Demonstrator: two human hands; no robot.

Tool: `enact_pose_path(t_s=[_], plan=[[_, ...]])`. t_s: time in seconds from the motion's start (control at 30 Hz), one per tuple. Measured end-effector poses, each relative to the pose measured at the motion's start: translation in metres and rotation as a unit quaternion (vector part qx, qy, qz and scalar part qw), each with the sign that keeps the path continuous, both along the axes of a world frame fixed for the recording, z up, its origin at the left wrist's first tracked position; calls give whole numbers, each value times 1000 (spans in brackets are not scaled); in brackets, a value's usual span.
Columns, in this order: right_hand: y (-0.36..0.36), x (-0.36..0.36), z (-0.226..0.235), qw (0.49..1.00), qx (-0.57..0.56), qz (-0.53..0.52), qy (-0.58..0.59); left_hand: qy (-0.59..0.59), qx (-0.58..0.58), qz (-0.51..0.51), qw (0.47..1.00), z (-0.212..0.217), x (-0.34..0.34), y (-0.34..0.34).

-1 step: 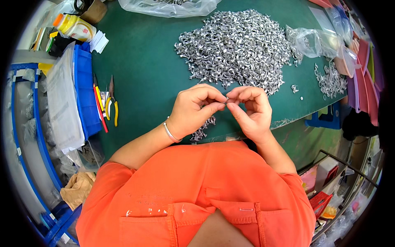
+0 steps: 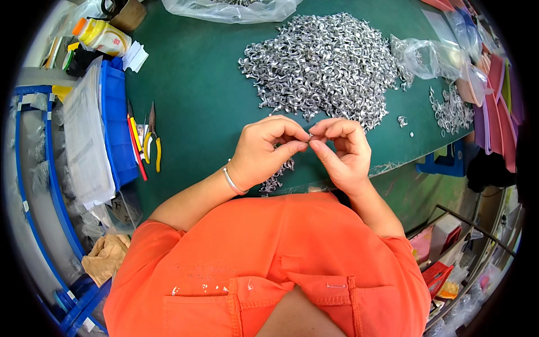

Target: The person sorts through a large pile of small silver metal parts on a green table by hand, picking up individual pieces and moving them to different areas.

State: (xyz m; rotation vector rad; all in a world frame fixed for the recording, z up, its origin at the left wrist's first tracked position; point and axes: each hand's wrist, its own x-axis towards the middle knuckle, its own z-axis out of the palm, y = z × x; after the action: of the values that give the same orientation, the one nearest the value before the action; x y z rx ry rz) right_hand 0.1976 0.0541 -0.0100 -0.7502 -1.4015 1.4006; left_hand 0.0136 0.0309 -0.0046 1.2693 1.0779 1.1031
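Observation:
Fingertip to fingertip, my left hand (image 2: 270, 143) and my right hand (image 2: 343, 150) meet over the near part of the table. Both are closed in a pinch on a small metal piece (image 2: 310, 136), mostly hidden by the fingers, so its exact shape cannot be made out. Just beyond the hands rises a large heap of small curved silver metal pieces (image 2: 325, 64). A smaller pile of similar pieces (image 2: 273, 182) lies at the table's near edge, partly behind my left wrist.
On the green table (image 2: 191, 73), pliers (image 2: 151, 137) lie left beside a blue bin (image 2: 115, 123). Loose metal rings (image 2: 452, 109) and a clear plastic bag (image 2: 432, 59) are at the right. Another plastic bag (image 2: 236, 12) sits at the far edge. Right of me stands a rack (image 2: 443, 247).

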Motion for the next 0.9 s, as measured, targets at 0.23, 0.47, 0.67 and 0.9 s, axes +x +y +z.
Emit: enact_pose_path(t_s=[0.23,0.47,0.67,0.9], plan=[[3,-1,-3,998,55,7,9,-101,-68,30,992,6,1,-5],[5,-1,1,963,244,-49,-102,-175,-132,0,976,5,-3,-3],[3,-6,3,932,335,-76,-114,-192,-106,-5,976,4,-3,-4],[4,-6,2,914,379,-61,-131,-196,-115,-5,974,4,-5,-5]])
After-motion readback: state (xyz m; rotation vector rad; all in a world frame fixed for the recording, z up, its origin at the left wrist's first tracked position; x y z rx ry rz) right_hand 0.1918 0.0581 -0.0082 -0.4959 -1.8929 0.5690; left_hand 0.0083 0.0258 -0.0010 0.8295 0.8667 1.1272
